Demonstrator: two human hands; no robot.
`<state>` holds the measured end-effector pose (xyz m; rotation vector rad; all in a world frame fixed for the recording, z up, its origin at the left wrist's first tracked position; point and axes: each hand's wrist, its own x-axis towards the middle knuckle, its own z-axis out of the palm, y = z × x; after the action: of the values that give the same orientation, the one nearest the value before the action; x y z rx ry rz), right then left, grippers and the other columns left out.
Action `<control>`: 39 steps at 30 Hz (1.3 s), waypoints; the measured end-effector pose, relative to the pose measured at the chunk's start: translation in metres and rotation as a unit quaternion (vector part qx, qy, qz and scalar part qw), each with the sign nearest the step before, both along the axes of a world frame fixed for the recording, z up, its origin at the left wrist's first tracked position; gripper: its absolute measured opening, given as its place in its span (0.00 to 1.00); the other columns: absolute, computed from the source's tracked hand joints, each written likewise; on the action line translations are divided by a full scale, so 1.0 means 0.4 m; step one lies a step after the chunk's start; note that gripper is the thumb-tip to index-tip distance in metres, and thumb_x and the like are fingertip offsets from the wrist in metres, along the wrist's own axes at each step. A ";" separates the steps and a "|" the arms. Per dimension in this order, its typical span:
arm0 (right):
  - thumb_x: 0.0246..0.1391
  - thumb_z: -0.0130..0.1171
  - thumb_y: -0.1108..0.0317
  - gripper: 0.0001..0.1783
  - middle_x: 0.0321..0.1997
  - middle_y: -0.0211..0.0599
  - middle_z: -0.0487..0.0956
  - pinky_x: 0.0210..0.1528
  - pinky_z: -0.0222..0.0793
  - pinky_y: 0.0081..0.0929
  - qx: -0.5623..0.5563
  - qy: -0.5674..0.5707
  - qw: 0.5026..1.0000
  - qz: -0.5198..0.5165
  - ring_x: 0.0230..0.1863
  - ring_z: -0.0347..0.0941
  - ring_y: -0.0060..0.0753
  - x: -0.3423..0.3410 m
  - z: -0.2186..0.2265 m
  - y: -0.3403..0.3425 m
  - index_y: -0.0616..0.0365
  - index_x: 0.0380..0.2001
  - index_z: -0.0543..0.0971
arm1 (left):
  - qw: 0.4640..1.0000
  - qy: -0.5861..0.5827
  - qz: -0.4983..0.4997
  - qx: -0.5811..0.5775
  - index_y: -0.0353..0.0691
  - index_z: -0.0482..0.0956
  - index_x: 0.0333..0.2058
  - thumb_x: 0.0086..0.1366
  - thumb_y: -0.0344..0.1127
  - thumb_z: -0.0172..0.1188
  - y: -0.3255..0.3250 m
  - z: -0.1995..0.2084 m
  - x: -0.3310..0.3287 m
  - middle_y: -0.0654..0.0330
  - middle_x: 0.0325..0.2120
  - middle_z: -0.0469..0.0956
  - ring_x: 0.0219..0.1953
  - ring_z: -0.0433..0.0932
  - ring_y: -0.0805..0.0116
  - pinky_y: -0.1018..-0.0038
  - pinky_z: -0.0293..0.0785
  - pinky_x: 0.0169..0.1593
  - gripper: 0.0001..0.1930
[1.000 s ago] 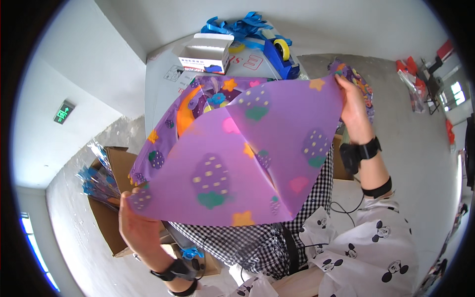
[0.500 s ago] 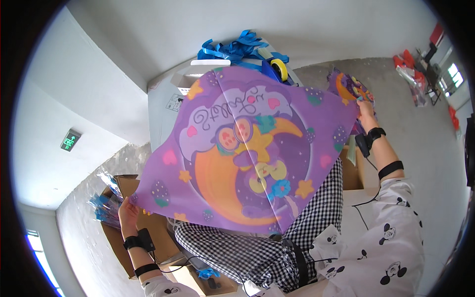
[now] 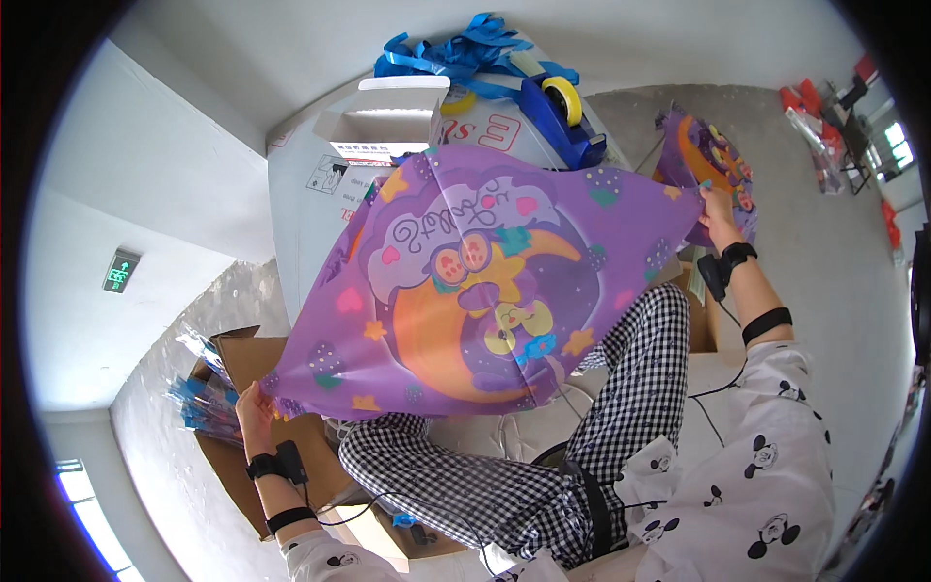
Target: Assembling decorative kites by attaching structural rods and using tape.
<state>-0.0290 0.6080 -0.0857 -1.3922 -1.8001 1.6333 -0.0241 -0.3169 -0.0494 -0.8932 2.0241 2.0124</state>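
Observation:
A thin purple sheet (image 3: 456,291), shaped like a kite sail and printed with an orange moon, stars and a cartoon figure, is stretched between my two hands above my lap. My left hand (image 3: 256,419) pinches its left corner, low beside a cardboard box. The opposite corner is gripped by my right hand (image 3: 719,215), held higher. A crease runs down the middle of the sheet, and its surface sags a little. Just beyond my right hand hangs another piece with the same purple print (image 3: 708,160).
On the box-topped work surface (image 3: 301,228) ahead stand a white open carton (image 3: 388,114), a blue tape dispenser (image 3: 567,126) with yellow tape, and blue ribbons (image 3: 456,53). A cardboard box (image 3: 254,359) with wrapped packages (image 3: 199,403) sits at left. Cables run along both forearms.
The sheet's lower edge has risen off my lap and the sheet has tilted, showing more of the work surface and white carton. Both hands keep their corners.

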 end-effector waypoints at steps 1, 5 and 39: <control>0.60 0.55 0.61 0.09 0.34 0.28 0.73 0.28 0.65 0.31 0.017 -0.005 1.000 0.011 0.31 0.69 0.27 -0.005 0.005 -0.004 0.55 0.36 0.75 | 0.999 -0.015 0.037 -0.013 0.40 0.77 0.35 0.69 0.39 0.51 -0.003 -0.003 0.007 0.64 0.29 0.81 0.28 0.80 0.73 0.80 0.75 0.27 0.10; 0.60 0.55 0.61 0.10 0.27 0.26 0.73 0.21 0.60 0.22 0.111 -0.050 0.989 0.081 0.26 0.68 0.21 -0.020 0.059 -0.014 0.56 0.36 0.75 | 0.996 0.065 0.064 -0.012 0.40 0.77 0.34 0.69 0.39 0.52 0.001 -0.006 0.050 0.64 0.29 0.81 0.27 0.79 0.75 0.81 0.75 0.26 0.10; 0.49 0.68 0.62 0.15 0.33 0.29 0.81 0.35 0.71 0.20 0.122 0.410 0.676 0.600 0.31 0.77 0.23 -0.032 0.919 -0.935 0.59 0.38 0.81 | 0.868 0.307 -0.384 0.070 0.28 0.54 0.63 0.35 0.61 0.76 0.612 0.488 0.201 0.48 0.62 0.61 0.65 0.58 0.58 0.59 0.52 0.67 0.63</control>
<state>-0.0417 0.2342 0.2819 0.9070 -2.1504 1.8269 0.0563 -0.0721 0.1458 0.6129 1.9569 2.0047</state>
